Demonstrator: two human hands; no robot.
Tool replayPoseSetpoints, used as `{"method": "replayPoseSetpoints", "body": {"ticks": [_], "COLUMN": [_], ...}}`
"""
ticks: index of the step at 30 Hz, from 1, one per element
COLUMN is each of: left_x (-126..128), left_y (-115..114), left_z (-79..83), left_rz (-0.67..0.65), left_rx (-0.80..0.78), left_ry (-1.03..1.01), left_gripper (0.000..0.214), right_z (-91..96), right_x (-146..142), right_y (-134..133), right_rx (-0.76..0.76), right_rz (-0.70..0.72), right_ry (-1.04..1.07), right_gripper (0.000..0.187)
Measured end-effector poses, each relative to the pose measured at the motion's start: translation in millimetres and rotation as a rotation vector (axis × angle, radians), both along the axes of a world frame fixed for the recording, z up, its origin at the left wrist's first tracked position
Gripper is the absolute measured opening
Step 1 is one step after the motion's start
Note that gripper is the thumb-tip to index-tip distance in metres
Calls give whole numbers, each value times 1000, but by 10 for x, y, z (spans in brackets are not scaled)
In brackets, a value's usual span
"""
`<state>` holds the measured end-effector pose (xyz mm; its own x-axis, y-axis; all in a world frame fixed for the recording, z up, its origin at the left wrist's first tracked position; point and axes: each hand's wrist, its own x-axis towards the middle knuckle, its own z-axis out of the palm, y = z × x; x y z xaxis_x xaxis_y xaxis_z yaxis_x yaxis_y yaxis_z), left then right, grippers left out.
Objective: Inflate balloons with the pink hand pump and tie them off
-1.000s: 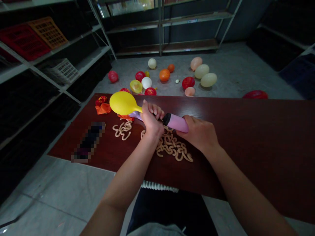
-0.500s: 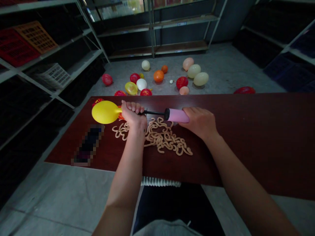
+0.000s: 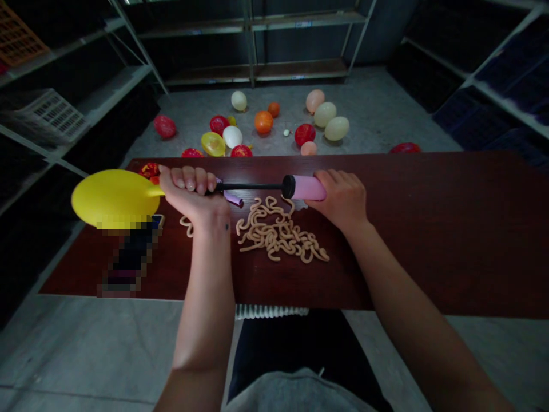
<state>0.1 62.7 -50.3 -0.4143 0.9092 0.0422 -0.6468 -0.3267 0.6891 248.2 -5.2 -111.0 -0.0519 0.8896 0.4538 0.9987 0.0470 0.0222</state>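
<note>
My left hand [image 3: 193,191] is closed around the front end of a hand pump and the neck of a yellow balloon [image 3: 114,197], which swells out to the left over the table's left end. My right hand [image 3: 341,197] grips the pink pump barrel [image 3: 304,187]. A thin black rod [image 3: 251,186] stretches between the two hands, drawn far out. Beneath the pump lies a heap of uninflated tan balloons [image 3: 277,234] on the dark red table [image 3: 429,229].
A blurred dark object [image 3: 128,257] lies on the table's left part, with flat red and orange balloons [image 3: 150,170] at the far left corner. Several inflated balloons [image 3: 263,122] are scattered on the grey floor beyond. Metal shelving [image 3: 64,114] lines the left, back and right.
My hands have moved apart, drawing the black rod out of the pink barrel. The yellow balloon has grown larger and shifted left with my left hand.
</note>
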Motion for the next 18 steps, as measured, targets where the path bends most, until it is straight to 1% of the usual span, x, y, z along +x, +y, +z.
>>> {"method": "replayPoseSetpoints", "body": {"ticks": [5, 8, 11, 14, 18], "left_x": [376, 637, 834, 922, 891], "left_y": [-174, -276, -331, -322, -251], "left_z": [35, 17, -15, -44, -57], "left_rz": [-62, -121, -162, -174, -168], "left_rx": [7, 8, -12, -62, -82], "left_ry": [-34, -46, -39, -20, -16], "left_gripper": [51, 52, 54, 54, 53], "right_z": [40, 43, 26, 8, 3], "right_x": [-98, -184, -235, -218, -155], "right_y": [-32, -89, -137, -143, -96], "right_rx": [-8, -58, -88, -92, -46], "right_rz": [34, 76, 78, 68, 76], "right_ry": [23, 46, 75, 86, 76], "right_gripper": [39, 40, 44, 41, 34]}}
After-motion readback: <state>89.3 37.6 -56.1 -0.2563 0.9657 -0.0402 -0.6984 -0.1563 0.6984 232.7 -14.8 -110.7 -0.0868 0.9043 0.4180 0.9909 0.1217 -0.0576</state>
